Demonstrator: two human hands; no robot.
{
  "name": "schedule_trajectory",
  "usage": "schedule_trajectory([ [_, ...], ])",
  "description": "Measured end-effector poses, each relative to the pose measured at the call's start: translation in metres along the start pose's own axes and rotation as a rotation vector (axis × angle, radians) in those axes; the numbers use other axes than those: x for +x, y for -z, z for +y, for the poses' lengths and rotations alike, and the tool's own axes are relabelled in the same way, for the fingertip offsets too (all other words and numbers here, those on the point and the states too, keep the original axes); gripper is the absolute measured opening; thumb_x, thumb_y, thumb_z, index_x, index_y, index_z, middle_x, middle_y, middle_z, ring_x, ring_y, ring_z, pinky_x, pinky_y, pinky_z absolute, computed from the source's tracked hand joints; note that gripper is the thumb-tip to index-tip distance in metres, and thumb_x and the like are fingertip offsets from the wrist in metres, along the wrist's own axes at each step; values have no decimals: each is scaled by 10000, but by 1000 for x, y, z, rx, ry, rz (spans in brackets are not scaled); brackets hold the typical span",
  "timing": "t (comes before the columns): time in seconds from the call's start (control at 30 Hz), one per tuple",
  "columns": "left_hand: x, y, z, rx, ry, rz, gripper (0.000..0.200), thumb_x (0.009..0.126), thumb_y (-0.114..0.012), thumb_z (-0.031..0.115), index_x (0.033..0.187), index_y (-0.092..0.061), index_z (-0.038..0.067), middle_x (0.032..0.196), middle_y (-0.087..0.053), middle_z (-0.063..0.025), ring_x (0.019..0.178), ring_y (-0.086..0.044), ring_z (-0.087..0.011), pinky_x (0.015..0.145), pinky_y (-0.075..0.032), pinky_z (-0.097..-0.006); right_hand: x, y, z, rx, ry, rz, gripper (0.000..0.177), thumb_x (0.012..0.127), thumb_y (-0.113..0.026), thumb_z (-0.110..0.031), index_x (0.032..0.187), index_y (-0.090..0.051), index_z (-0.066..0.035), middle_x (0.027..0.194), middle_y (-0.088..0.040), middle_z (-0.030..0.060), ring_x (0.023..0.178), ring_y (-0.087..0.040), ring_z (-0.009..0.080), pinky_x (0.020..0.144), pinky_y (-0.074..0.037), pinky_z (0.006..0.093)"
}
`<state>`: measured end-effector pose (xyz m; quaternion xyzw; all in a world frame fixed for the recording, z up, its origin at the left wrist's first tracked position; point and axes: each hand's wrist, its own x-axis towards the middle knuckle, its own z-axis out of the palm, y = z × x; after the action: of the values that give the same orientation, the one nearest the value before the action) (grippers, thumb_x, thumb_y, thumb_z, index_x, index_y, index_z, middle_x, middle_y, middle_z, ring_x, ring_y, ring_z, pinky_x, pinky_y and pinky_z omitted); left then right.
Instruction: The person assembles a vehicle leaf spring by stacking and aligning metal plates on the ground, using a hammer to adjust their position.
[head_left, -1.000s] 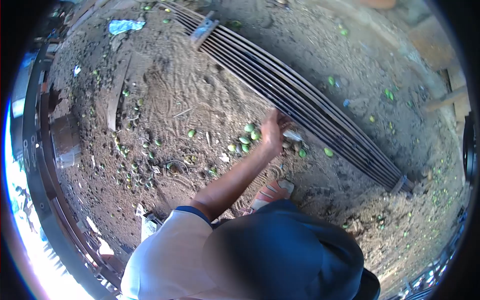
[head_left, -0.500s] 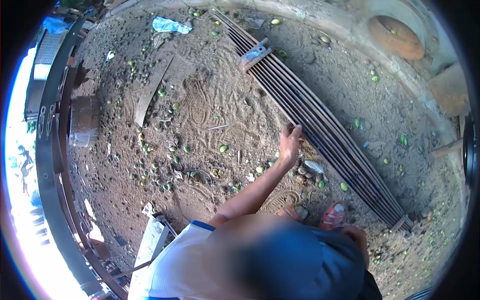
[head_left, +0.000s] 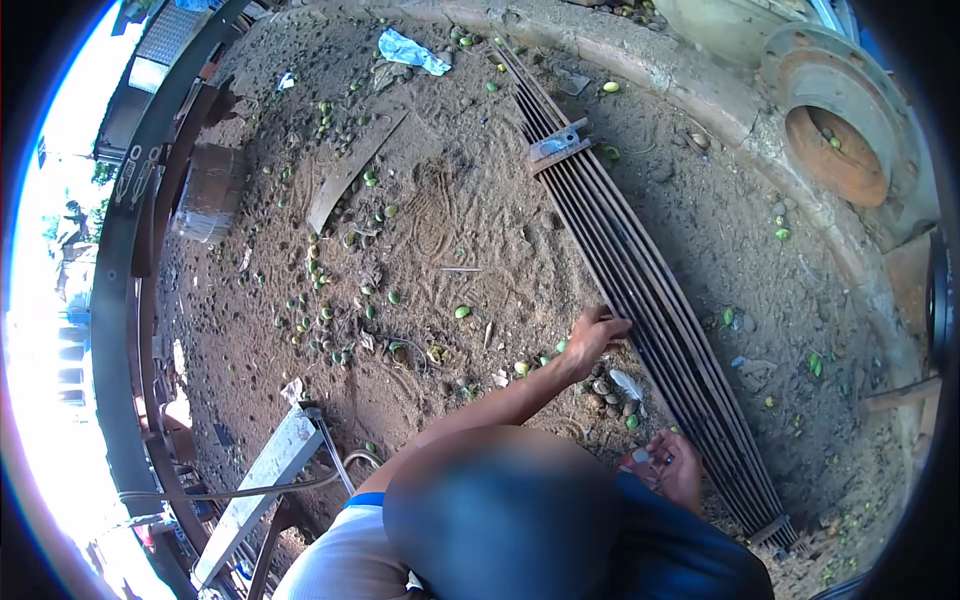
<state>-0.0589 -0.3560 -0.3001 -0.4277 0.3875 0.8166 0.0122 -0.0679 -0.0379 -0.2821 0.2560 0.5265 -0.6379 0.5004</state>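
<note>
A long leaf spring (head_left: 655,300), a stack of narrow dark metal leaves, lies slantwise on the sandy ground. A metal clamp (head_left: 560,147) crosses it near the far end, and a smaller clip (head_left: 770,530) binds the near end. My left hand (head_left: 597,340) has its fingers curled onto the spring's left edge, about midway along. Lower down, my right hand (head_left: 680,470) is just left of the spring, its bent fingers apart and nothing plainly in them. It is close to a sandalled foot (head_left: 642,460).
Small green fruits (head_left: 462,312) and stones are scattered over the sand. A curved metal strip (head_left: 350,175) lies left of the spring. At the upper right stands a rusty round drum (head_left: 838,155). A pale metal beam (head_left: 270,475) stands at the lower left, with a cable nearby.
My right hand has come forward from beside my body to near the spring's lower part. The left hand stays at the spring's edge; the whole view has shifted and turned slightly.
</note>
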Motion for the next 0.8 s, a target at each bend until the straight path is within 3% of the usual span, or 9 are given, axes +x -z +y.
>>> schedule_trajectory([
  [0.07, -4, -2, -8, 100, 50, -106, 422, 948, -611, 105, 1325, -502, -52, 1230, -621, -176, 1093, -626, -277, 970, -512, -433, -5, -1, 2, 157, -113, 23, 357, 1016, -512, -295, 1223, -590, -15, 1059, -674, 111, 935, -661, 236, 755, -534, 368],
  [0.27, -2, -17, -7, 142, 85, -62, 420, 938, -587, 46, 1326, -451, -44, 1215, -599, -182, 1100, -615, -277, 954, -531, -425, -2, 43, 17, 461, -142, -21, 434, 1017, -484, -371, 1273, -576, -33, 1170, -680, 130, 1014, -667, 240, 799, -535, 374],
  [0.4, 7, -17, 8, 139, 85, 41, 407, 920, -540, -28, 1318, -457, -41, 1197, -604, -178, 1086, -625, -279, 962, -541, -422, -1, 59, 17, 505, -191, 21, 448, 1007, -495, -379, 1285, -574, -38, 1148, -695, 126, 1012, -675, 242, 791, -541, 358],
  [0.5, 13, -19, 20, 98, 31, 126, 412, 892, -522, -50, 1302, -484, -36, 1152, -624, -145, 1059, -638, -261, 949, -544, -412, 3, 82, 35, 497, -132, -33, 428, 988, -513, -352, 1260, -602, -34, 1091, -713, 117, 986, -683, 250, 781, -546, 338],
  [0.57, 22, -10, 25, 89, 17, 147, 407, 886, -521, -48, 1292, -499, -29, 1147, -628, -137, 1059, -638, -257, 948, -542, -411, 3, 100, 51, 471, 6, 210, 384, 952, -537, -294, 1214, -634, -30, 1055, -717, 124, 956, -687, 261, 777, -550, 334],
  [0.6, 26, -5, 26, 76, -5, 169, 403, 881, -520, -46, 1283, -513, -22, 1141, -632, -129, 1058, -637, -253, 946, -540, -411, 2, 109, 56, 471, -1, 213, 384, 952, -537, -294, 1214, -634, -30, 1055, -717, 124, 956, -687, 261, 777, -550, 334],
  [0.8, 35, 0, 30, 75, -28, 186, 384, 848, -495, -50, 1215, -579, 27, 1114, -634, -81, 1035, -615, -214, 953, -516, -398, -12, 116, 51, 573, 183, 277, 382, 884, -571, -251, 1196, -660, -50, 1076, -711, 128, 963, -664, 273, 863, -533, 411],
])
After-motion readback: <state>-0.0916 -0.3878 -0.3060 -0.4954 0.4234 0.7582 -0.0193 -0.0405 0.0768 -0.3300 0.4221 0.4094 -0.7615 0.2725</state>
